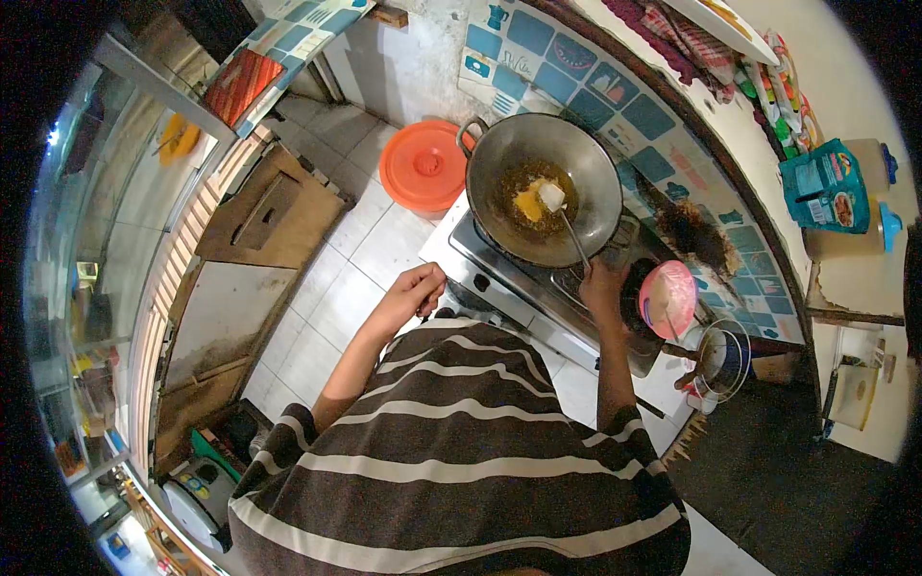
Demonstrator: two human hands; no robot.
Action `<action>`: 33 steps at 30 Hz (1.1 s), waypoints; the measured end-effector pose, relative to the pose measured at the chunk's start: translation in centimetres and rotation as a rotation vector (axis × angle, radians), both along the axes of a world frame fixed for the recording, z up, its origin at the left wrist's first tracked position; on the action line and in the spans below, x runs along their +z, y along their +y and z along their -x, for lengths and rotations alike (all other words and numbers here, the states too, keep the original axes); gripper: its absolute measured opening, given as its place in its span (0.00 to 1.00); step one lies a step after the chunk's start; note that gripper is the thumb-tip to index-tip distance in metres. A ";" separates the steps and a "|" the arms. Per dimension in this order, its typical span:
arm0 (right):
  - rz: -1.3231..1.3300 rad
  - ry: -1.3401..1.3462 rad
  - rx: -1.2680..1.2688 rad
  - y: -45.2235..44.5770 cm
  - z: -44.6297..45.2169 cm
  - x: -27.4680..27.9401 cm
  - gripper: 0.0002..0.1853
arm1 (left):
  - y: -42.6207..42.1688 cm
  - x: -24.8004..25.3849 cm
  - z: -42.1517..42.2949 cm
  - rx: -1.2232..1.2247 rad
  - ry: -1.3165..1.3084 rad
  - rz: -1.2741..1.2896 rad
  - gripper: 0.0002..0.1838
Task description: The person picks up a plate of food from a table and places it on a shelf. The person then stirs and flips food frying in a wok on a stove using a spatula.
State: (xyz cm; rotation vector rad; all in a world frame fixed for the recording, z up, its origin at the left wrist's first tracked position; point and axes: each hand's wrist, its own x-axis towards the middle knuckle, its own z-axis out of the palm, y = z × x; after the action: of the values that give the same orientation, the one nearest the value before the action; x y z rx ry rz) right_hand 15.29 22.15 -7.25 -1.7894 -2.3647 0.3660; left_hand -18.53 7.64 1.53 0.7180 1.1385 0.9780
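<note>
A large metal wok [490,202] sits on the stove [528,302], with bubbling oil and a yellow piece of food [527,204] in it. My right hand [603,286] is closed on the handle of a metal spatula [576,236], whose pale blade rests in the oil beside the yellow piece. My left hand [420,291] is held in front of the stove's left front corner with its fingers curled together. Whether anything small is inside it is hidden.
An orange lidded bucket [413,165] stands on the floor left of the wok. Right of the wok are a pink bowl [668,298] and a wire basket [722,360]. A teal packet [826,187] and bottles stand on the right ledge. Wooden cabinets [240,216] line the left.
</note>
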 end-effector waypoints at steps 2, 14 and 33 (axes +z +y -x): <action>0.028 0.069 -0.045 -0.3 0.9 0.4 0.11 | 0.0 -0.1 0.1 -0.002 -0.003 0.008 0.17; 0.570 0.664 -0.264 -0.1 -2.2 -5.6 0.10 | 0.1 0.0 0.5 0.014 -0.018 0.013 0.16; 0.115 0.228 -0.168 0.5 2.0 -5.8 0.16 | -0.8 -0.5 0.9 0.037 -0.030 0.013 0.15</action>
State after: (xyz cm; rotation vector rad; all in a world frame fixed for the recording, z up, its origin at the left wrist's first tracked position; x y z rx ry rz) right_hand 13.26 22.69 -13.01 -1.8667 -2.0617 0.6557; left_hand -19.40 6.87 1.04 0.6723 1.1342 1.0084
